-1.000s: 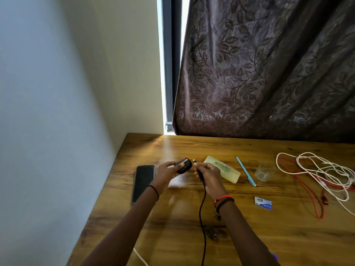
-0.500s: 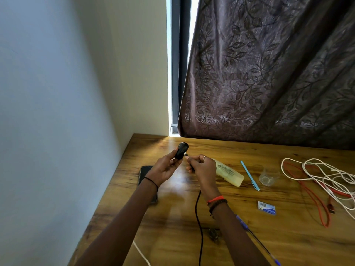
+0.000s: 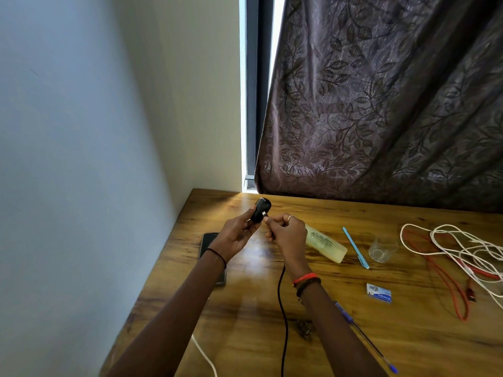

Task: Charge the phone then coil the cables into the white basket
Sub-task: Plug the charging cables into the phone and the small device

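Note:
My left hand (image 3: 236,235) grips a black charger plug (image 3: 260,210) held up above the wooden table (image 3: 353,336). My right hand (image 3: 285,235) pinches the end of a black cable (image 3: 283,308) right against the plug; the cable hangs down toward the near edge. The black phone (image 3: 207,242) lies flat near the table's left edge, partly hidden under my left wrist. A tangle of white cable (image 3: 462,246) and a red cable (image 3: 446,278) lies at the right. No white basket is in view.
A pale yellow case (image 3: 326,244), a light-blue pen (image 3: 355,247), a small glass (image 3: 381,247), a small blue card (image 3: 379,293) and a dark blue pen (image 3: 364,337) lie on the table. Another white cable (image 3: 204,357) shows at the near edge. Wall left, curtain behind.
Both hands lifted the plug and cable end off the table and away from me, over the phone. The plug now stands more upright in my left hand.

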`<state>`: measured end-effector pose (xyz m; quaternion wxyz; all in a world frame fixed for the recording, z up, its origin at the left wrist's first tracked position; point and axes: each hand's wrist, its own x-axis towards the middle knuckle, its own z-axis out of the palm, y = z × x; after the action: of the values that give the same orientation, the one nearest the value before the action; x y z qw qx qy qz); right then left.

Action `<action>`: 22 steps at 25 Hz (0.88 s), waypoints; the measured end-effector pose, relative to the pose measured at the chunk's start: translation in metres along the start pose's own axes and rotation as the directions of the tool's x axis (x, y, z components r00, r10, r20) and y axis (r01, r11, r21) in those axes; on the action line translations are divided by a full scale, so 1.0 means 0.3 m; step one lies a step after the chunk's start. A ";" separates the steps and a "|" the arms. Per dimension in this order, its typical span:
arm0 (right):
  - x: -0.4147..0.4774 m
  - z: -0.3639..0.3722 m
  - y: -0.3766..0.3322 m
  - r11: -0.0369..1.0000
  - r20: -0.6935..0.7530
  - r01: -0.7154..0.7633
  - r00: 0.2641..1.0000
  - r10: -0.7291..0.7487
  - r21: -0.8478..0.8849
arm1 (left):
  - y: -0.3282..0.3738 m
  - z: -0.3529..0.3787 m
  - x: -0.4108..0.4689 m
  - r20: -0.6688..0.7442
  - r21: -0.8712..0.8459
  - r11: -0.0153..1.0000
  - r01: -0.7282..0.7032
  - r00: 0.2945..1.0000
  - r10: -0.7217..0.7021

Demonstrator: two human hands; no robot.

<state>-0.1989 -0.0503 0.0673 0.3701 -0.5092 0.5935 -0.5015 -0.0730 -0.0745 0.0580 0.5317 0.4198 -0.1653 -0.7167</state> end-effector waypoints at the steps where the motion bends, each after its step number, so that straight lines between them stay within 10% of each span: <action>1: -0.001 0.000 -0.002 1.000 0.000 0.008 1.000 -0.008 -0.015 | -0.001 0.001 0.000 -0.002 0.007 1.000 -0.007 1.000 0.007; 22: -0.005 -0.023 0.033 0.998 0.055 -0.017 0.998 0.020 -0.066 | -0.005 -0.016 -0.013 0.135 0.501 0.779 -0.378 0.923 0.361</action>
<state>-0.2073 -0.0477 0.0592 0.3744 -0.5294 0.6036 -0.4641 -0.0698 -0.0694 0.0560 0.5260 0.4952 -0.4393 -0.5339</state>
